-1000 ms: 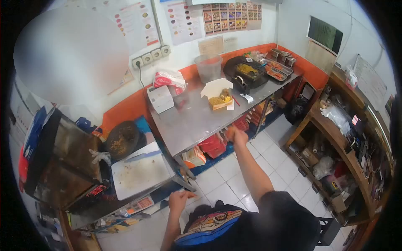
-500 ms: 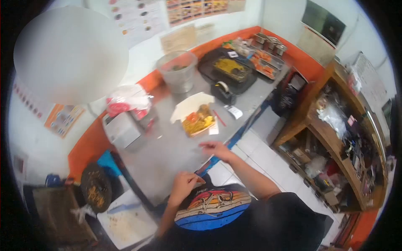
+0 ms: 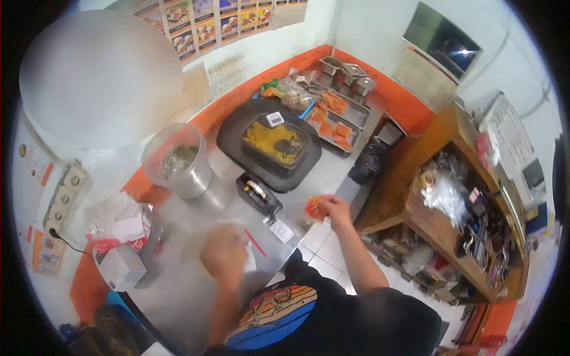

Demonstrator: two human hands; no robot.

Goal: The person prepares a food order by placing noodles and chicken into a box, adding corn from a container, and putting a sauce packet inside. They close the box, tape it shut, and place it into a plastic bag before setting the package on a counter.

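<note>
My right hand (image 3: pixel 336 212) is closed on a small orange-red packet (image 3: pixel 313 209) that looks like clear plastic, held up off the table's right edge. My left hand (image 3: pixel 225 252) is smeared by motion and hangs over the food box (image 3: pixel 206 261), whose contents it mostly hides; its fingers cannot be made out. Beside the box lie a thin red stick (image 3: pixel 256 242) and a piece of white paper (image 3: pixel 250 261). Just beyond are a black tape dispenser (image 3: pixel 259 197) and a white printed slip (image 3: pixel 278 230).
A tray of yellow food (image 3: pixel 270 142) rests on a black lid at the back. Near it are metal trays of orange packets (image 3: pixel 341 133). A clear bucket (image 3: pixel 178 160), a white box (image 3: pixel 120 268) and a plastic bag (image 3: pixel 119 222) line the left. Wooden shelves (image 3: pixel 433 228) stand right.
My view has turned rightward. My right hand, bare before, now holds the orange-red packet. My left hand has moved from near my body to over the food box.
</note>
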